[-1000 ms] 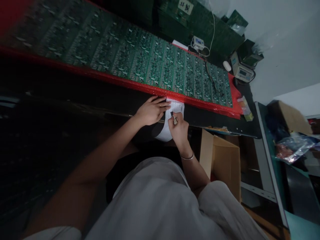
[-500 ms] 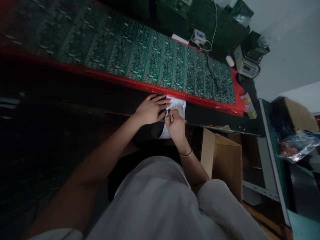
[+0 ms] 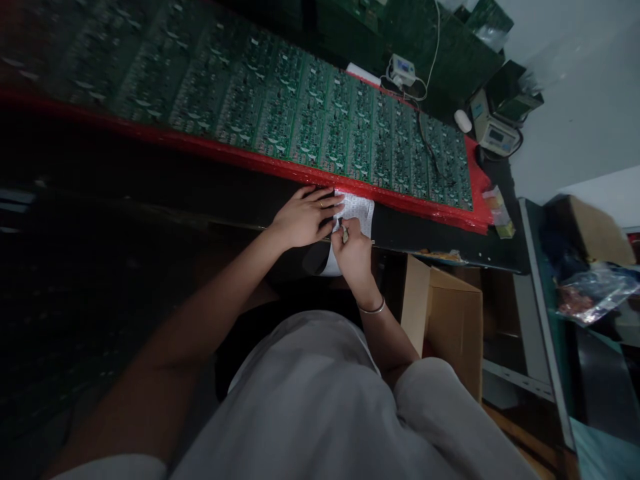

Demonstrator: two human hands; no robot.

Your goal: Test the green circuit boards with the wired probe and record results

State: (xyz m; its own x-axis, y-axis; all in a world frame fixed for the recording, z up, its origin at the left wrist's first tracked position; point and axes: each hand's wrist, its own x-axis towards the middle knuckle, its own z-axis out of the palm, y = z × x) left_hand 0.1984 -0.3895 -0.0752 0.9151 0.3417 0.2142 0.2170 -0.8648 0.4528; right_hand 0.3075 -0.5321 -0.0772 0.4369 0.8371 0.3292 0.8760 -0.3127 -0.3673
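A white printed sheet of paper (image 3: pixel 361 208) lies at the front edge of the dark workbench, its lower end hanging over the edge. My left hand (image 3: pixel 305 218) rests flat with fingers spread, the fingertips on the sheet's left side. My right hand (image 3: pixel 353 245) is closed around a pen (image 3: pixel 345 233), whose tip is down near the paper beside my left fingers. Most of the pen is hidden by the fingers. Just beyond both hands runs a long row of green circuit boards (image 3: pixel 345 130) on red wrap (image 3: pixel 420 215).
An open cardboard box (image 3: pixel 454 327) stands under the bench to my right. Farther back are a small white device with a cable (image 3: pixel 401 69), a white mouse-shaped object (image 3: pixel 463 121) and a boxy instrument (image 3: pixel 495 133). A plastic bag (image 3: pixel 597 293) lies at far right.
The view has shifted very slightly. Both hands stay at the paper in nearly the same pose, with the pen still in the right one.
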